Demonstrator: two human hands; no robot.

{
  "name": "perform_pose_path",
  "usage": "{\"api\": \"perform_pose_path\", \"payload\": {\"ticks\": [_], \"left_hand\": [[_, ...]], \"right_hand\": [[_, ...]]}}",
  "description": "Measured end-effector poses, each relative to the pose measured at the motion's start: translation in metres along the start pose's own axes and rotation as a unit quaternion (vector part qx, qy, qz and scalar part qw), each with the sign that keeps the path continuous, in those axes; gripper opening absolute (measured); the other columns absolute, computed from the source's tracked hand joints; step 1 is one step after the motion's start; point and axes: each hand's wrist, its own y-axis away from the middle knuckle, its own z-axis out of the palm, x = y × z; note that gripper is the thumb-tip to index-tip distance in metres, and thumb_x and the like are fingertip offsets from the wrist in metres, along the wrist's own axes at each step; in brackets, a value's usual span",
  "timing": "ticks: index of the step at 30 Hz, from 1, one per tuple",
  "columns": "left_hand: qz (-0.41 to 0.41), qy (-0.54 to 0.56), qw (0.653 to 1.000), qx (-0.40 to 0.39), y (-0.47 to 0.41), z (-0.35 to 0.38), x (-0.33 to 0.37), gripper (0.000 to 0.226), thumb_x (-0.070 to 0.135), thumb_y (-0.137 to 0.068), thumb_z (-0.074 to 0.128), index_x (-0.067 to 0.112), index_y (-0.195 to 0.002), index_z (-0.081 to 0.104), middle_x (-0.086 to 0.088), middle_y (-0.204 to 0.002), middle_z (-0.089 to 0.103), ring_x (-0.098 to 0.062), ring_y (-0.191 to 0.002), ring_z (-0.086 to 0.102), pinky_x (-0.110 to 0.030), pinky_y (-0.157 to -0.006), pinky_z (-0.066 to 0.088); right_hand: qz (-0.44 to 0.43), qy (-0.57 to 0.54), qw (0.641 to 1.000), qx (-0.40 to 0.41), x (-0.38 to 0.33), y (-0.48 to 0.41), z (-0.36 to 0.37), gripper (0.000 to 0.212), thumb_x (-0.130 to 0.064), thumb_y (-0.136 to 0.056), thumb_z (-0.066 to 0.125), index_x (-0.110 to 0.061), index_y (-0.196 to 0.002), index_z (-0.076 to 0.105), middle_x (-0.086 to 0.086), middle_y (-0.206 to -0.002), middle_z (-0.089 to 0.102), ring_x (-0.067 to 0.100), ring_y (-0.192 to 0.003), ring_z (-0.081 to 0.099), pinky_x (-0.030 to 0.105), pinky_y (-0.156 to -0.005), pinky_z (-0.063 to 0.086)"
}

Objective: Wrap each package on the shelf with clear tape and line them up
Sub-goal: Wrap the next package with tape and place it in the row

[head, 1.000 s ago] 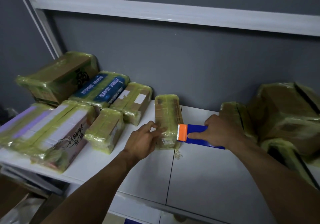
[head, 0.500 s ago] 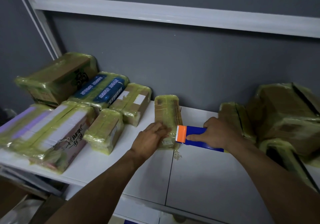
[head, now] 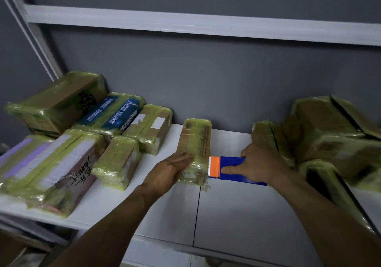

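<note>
Orange teeth on the blue tape dispenser (head: 228, 162) sit right against the near right side of the narrow package (head: 195, 138). That package lies mid-shelf, lengthwise toward the wall, apart from the others. The right hand (head: 261, 163) grips the dispenser, forefinger laid straight along its body. The left hand (head: 171, 169) lies flat on the package's near left edge, fingers straight and together, pressing down.

This looks like the cut-off. I'd say lean firmly on that box so it can't skid on the white shelf (head: 237, 209), tip the teeth in, snap sharply, then smooth the loose end flat.

Contents? Every carton is sealed under yellowish film, so nothing inside shows. A wrapped group (head: 82, 143) sits left, packed side to side. A bigger wrapped heap (head: 329, 134) sits right, tilted and unaligned.
</note>
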Motion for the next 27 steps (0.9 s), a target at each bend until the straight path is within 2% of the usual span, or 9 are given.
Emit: {"api": "perform_pose_path", "payload": {"ticks": [2, 5, 7, 9, 11, 16, 22, 25, 27], "left_hand": [[0.001, 0.023, 1.000, -0.015, 0.000, 0.001, 0.005, 0.058, -0.005, -0.095, 0.058, 0.020, -0.147, 0.053, 0.001, -0.152, 0.050, -0.018, -0.146, 0.039, -0.040, -0.119, 0.036], [-0.002, -0.031, 0.999, -0.041, -0.003, 0.003, 0.015, 0.067, 0.001, -0.093, 0.058, 0.034, -0.151, 0.046, -0.001, -0.156, 0.042, -0.021, -0.144, 0.038, -0.040, -0.111, 0.045], [-0.009, -0.049, 0.998, -0.037, -0.005, 0.005, 0.021, 0.058, 0.021, -0.095, 0.057, 0.037, -0.149, 0.047, -0.002, -0.151, 0.045, -0.023, -0.138, 0.043, -0.034, -0.100, 0.051], [-0.025, -0.052, 0.998, -0.017, -0.009, 0.008, 0.027, 0.048, 0.047, -0.098, 0.050, 0.034, -0.145, 0.054, 0.001, -0.144, 0.052, -0.021, -0.131, 0.048, -0.025, -0.094, 0.045], [-0.060, -0.042, 0.997, -0.012, -0.016, 0.011, 0.031, 0.049, 0.056, -0.098, 0.050, 0.031, -0.140, 0.058, 0.005, -0.139, 0.056, -0.016, -0.128, 0.051, -0.019, -0.092, 0.040], [-0.064, -0.047, 0.996, -0.042, -0.019, 0.015, 0.032, 0.040, 0.033, -0.105, 0.051, 0.024, -0.143, 0.052, 0.003, -0.147, 0.053, -0.019, -0.140, 0.043, -0.035, -0.112, 0.038], [-0.014, -0.068, 0.996, -0.047, -0.009, 0.003, 0.016, 0.047, 0.012, -0.099, 0.060, 0.026, -0.145, 0.055, 0.002, -0.146, 0.055, -0.024, -0.141, 0.040, -0.041, -0.095, 0.052], [0.004, -0.070, 0.997, -0.041, -0.010, 0.003, 0.008, 0.044, 0.009, -0.101, 0.058, 0.026, -0.141, 0.060, 0.004, -0.144, 0.057, -0.023, -0.142, 0.042, -0.044, -0.096, 0.054], [0.004, -0.051, 0.998, -0.029, -0.008, 0.003, 0.003, 0.037, 0.012, -0.103, 0.057, 0.024, -0.136, 0.064, 0.005, -0.141, 0.060, -0.024, -0.140, 0.044, -0.045, -0.097, 0.054]], "right_hand": [[0.006, -0.006, 1.000, -0.004, 0.002, -0.003, 0.003, 0.078, -0.101, -0.054, 0.055, -0.027, -0.079, 0.049, -0.009, -0.077, 0.059, 0.013, -0.066, 0.058, 0.020, -0.055, 0.043], [0.011, 0.003, 1.000, -0.007, 0.003, -0.009, 0.006, 0.080, -0.102, -0.053, 0.054, -0.027, -0.078, 0.048, -0.009, -0.076, 0.057, 0.013, -0.064, 0.057, 0.020, -0.053, 0.039], [0.015, 0.003, 1.000, -0.012, 0.003, -0.010, 0.007, 0.078, -0.101, -0.054, 0.055, -0.028, -0.077, 0.045, -0.010, -0.076, 0.055, 0.013, -0.064, 0.056, 0.020, -0.052, 0.038], [0.018, -0.008, 1.000, -0.018, 0.004, -0.010, 0.008, 0.076, -0.100, -0.055, 0.058, -0.028, -0.077, 0.043, -0.011, -0.076, 0.054, 0.012, -0.065, 0.056, 0.020, -0.052, 0.037], [0.022, -0.025, 0.999, -0.025, 0.005, -0.009, 0.007, 0.075, -0.098, -0.056, 0.060, -0.028, -0.078, 0.044, -0.011, -0.077, 0.055, 0.013, -0.066, 0.057, 0.021, -0.053, 0.040], [0.021, -0.070, 0.997, -0.035, 0.003, -0.006, 0.013, 0.073, -0.094, -0.059, 0.064, -0.026, -0.081, 0.052, -0.008, -0.079, 0.063, 0.015, -0.069, 0.065, 0.026, -0.066, 0.058], [0.006, -0.120, 0.992, -0.027, -0.002, 0.000, 0.014, 0.073, -0.092, -0.059, 0.066, -0.024, -0.084, 0.058, -0.007, -0.076, 0.065, 0.014, -0.070, 0.067, 0.022, -0.059, 0.054], [0.005, -0.137, 0.990, -0.035, 0.005, 0.009, 0.015, 0.073, -0.093, -0.057, 0.065, -0.026, -0.084, 0.056, -0.008, -0.078, 0.065, 0.013, -0.071, 0.067, 0.020, -0.058, 0.052], [0.009, -0.142, 0.989, -0.036, 0.014, 0.014, 0.011, 0.082, -0.099, -0.045, 0.056, -0.026, -0.084, 0.056, -0.008, -0.077, 0.065, 0.013, -0.070, 0.066, 0.019, -0.057, 0.050]]}}
